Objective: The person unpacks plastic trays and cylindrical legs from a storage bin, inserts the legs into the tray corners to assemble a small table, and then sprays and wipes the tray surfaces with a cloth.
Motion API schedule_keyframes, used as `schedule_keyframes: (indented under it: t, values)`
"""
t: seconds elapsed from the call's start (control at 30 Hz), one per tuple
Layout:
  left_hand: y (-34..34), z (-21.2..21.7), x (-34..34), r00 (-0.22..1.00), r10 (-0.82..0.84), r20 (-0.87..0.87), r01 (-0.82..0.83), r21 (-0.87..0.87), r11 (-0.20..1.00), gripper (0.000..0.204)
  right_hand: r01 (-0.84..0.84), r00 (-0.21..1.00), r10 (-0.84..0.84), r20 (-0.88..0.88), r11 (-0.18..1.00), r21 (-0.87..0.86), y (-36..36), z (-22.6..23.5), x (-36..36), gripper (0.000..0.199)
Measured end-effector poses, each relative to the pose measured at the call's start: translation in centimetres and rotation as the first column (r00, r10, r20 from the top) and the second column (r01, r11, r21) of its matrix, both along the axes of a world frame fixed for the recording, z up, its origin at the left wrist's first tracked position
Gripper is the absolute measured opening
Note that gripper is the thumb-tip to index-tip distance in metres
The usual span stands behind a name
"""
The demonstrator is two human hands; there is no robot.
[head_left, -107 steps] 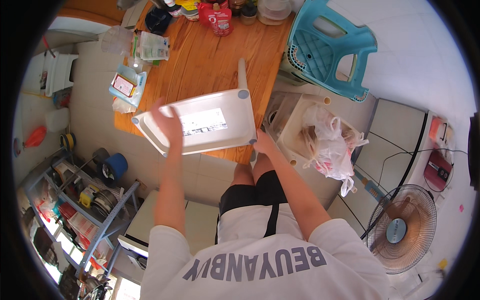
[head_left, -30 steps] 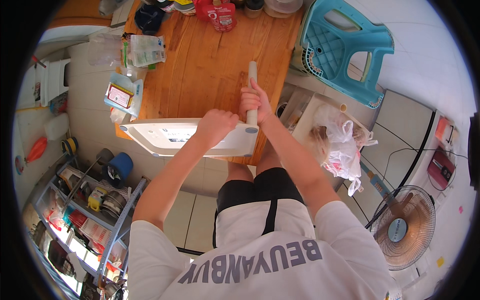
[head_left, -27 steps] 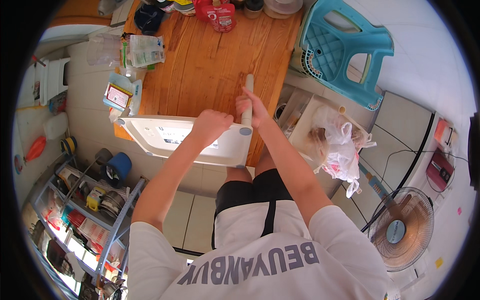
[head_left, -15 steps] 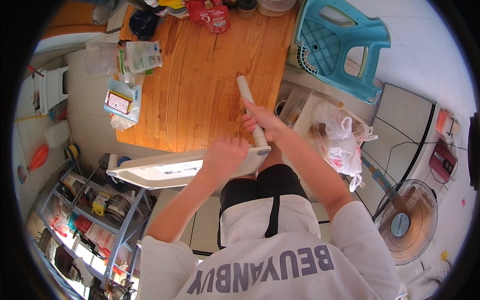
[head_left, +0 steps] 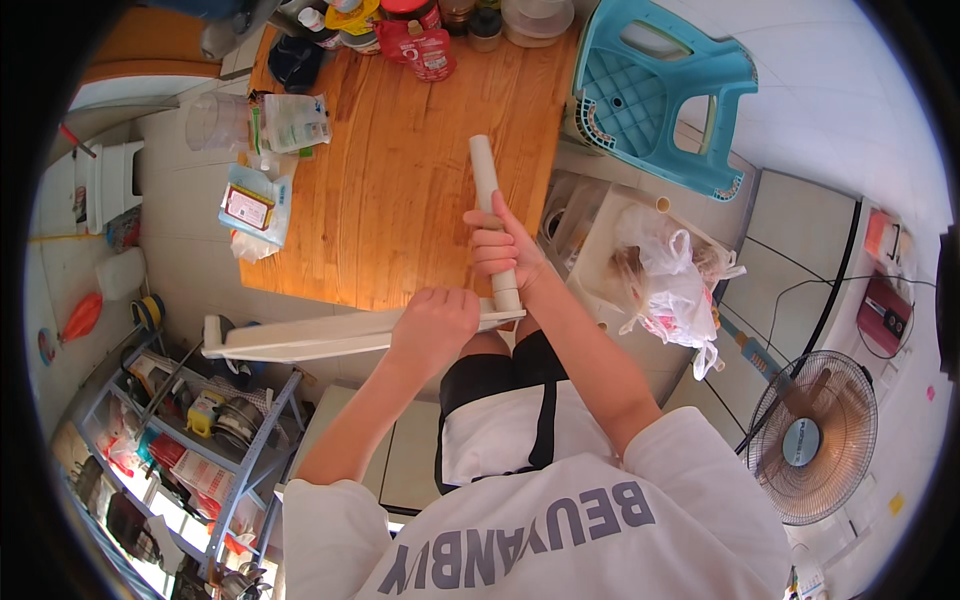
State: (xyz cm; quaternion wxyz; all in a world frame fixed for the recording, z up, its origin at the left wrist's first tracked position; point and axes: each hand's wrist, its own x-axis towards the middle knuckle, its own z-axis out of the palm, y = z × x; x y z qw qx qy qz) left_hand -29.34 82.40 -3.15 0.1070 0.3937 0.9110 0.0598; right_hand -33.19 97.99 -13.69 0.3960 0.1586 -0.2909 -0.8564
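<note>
A long cream-white plastic panel (head_left: 300,336), like a shelf board, is held up in front of my body, seen almost edge-on. My left hand (head_left: 436,322) is closed over its edge, right of the middle. A white tube (head_left: 484,165) stands out from the panel's right corner, pointing away over the wooden table. My right hand (head_left: 503,248) wraps around that tube with the thumb lying along it. Part of the tube is hidden behind the fingers. A short white stub (head_left: 212,331) shows at the panel's left end.
The wooden table (head_left: 400,160) lies ahead, with jars and a red pouch (head_left: 428,55) at its far edge and packets (head_left: 250,205) on its left. A blue plastic stool (head_left: 625,95), white bags (head_left: 665,270) and a fan (head_left: 808,440) stand right. A metal rack (head_left: 235,480) is lower left.
The panel has tipped from showing its broad, recessed face to nearly edge-on. The tube has swung more upright in the picture, with my right hand still around it.
</note>
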Motion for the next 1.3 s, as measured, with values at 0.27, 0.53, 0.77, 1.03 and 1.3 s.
schedule_keyframes:
  t: [0.27, 0.53, 0.77, 1.03, 1.3]
  values:
    - [-1.0, 6.5, -0.6, 0.994, 0.088, 0.064, -0.095, 0.105, 0.99, 0.015, -0.087, 0.993, 0.059, 0.099, 0.947, 0.308, 1.8, 10.6, -1.0, 0.047]
    - [-1.4, 14.9, 2.4, 0.825, 0.309, 0.473, -0.499, 0.354, 0.791, 0.035, 0.173, 0.982, -0.178, -0.065, 0.706, 0.687, 0.7, 20.5, 3.0, 0.048]
    - [0.3, 16.5, 6.3, 0.768, 0.517, 0.378, -0.632, 0.322, 0.705, 0.035, 0.422, 0.906, -0.2, -0.373, 0.51, 0.75, -1.0, 25.2, 6.0, 0.045]
    - [0.2, 18.8, 8.1, 0.764, 0.417, 0.491, -0.634, 0.458, 0.622, 0.03, 0.492, 0.784, -0.114, -0.61, 0.714, 0.499, 0.3, 26.2, 7.4, 0.038]
    - [-0.9, 19.5, 8.8, 0.711, 0.319, 0.627, -0.653, 0.419, 0.63, 0.029, 0.429, 0.478, -0.07, -0.876, 0.889, 0.163, -0.3, 24.7, 6.0, 0.03]
